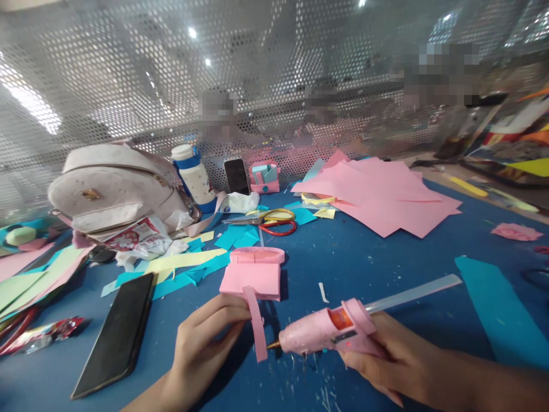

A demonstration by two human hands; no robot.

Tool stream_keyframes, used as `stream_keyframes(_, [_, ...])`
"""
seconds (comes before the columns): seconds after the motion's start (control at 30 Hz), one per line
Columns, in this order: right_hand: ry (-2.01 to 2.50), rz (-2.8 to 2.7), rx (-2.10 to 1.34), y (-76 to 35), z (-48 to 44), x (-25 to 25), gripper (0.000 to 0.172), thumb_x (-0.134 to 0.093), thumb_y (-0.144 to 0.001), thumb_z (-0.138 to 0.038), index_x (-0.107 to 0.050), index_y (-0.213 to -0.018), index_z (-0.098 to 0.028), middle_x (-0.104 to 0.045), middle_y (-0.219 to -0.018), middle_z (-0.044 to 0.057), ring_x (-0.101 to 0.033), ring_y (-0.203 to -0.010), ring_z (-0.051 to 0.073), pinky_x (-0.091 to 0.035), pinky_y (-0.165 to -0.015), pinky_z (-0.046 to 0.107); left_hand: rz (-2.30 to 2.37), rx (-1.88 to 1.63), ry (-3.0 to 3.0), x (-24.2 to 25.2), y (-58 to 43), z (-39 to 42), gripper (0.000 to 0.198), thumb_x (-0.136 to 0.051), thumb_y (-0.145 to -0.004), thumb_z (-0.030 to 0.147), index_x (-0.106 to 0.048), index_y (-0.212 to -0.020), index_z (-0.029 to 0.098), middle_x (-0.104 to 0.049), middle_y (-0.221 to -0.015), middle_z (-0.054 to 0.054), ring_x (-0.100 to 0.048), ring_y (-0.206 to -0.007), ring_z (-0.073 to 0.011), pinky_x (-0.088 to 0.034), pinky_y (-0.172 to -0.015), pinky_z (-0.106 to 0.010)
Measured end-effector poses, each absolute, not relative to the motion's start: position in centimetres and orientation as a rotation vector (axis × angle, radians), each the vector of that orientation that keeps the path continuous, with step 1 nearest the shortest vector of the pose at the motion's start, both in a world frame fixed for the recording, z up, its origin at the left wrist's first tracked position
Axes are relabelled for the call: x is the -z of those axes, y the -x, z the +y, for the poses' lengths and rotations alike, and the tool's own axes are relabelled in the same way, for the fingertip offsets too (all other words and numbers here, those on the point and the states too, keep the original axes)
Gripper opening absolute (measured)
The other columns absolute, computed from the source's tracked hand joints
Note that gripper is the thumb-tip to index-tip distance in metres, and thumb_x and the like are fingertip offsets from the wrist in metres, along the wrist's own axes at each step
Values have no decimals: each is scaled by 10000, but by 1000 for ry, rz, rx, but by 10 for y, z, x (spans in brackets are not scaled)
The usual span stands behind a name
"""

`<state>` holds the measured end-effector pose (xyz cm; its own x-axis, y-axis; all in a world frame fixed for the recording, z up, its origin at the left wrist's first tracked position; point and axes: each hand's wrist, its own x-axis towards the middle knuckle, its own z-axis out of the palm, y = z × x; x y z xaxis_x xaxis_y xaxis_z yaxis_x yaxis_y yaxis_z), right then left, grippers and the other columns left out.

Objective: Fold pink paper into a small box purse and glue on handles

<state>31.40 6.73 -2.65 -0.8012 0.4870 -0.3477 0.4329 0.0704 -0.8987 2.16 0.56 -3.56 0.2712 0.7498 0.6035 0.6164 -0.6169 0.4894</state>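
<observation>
My right hand (386,355) is wrapped round a pink glue gun (319,331), with a clear glue stick (416,292) jutting from its back. The gun's metal tip points left and is at the lower end of a pink paper strip (257,329); whether it touches cannot be made out. That strip hangs from a small folded pink paper piece (253,277) with a looped band along its top. Fingers of my left hand (210,337) are pinched together at the strip's upper part, by the paper piece's lower edge.
A black phone (118,337) lies left of my left hand. Behind are scissors (278,222), paper scraps (189,262), a beige backpack (115,186), a bottle (195,177) and a pink paper stack (381,194). A blue paper strip (501,309) lies at right.
</observation>
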Motion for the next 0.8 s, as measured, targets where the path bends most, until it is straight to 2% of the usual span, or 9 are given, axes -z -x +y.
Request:
stream_keyframes(0.27, [952, -2250, -1879, -314, 69, 25, 457, -417, -928, -596, -504, -809, -164, -397, -471, -61, -415, -437, 77, -342, -430, 173, 1264, -1285, -2360, 36, -21, 5, 215, -544, -873, -18, -642, -945, 160, -673, -878, -51, -674, -823, -116, -525, -741, -183])
stream_keyframes(0.43, [937, -2098, -2034, -317, 66, 35, 558, -453, -849, -720, -467, -884, -164, -386, -469, -87, -375, -396, 62, -307, -407, 168, 1288, -1268, -2360, 38, -20, 6, 211, -554, -869, -18, -642, -939, 161, -673, -884, -43, -671, -816, -102, -514, -738, -161])
stream_keyframes(0.57, [787, -1902, -2102, -316, 66, 42, 529, -465, -875, -682, -457, -939, -156, -371, -462, -105, -350, -374, 57, -310, -415, 179, 1286, -1261, -2356, 37, -20, 6, 204, -550, -876, -8, -643, -944, 160, -670, -884, -47, -669, -814, -105, -515, -730, -167])
stream_keyframes(0.7, [783, -1872, -1806, -315, 83, 37, 449, -495, -906, -584, -546, -907, -138, -458, -532, -47, -442, -463, 79, -369, -471, 204, 1266, -1297, -2388, 33, -20, 9, 203, -544, -876, -8, -652, -945, 151, -674, -873, -54, -671, -803, -114, -524, -711, -176])
stream_keyframes(0.8, [1033, -1878, -1436, -319, 106, 22, 388, -540, -901, -516, -608, -891, -135, -561, -723, 25, -496, -584, 96, -361, -475, 195, 1250, -1320, -2446, 29, -18, 10, 222, -541, -871, -13, -659, -950, 157, -688, -862, -51, -678, -787, -122, -532, -690, -185])
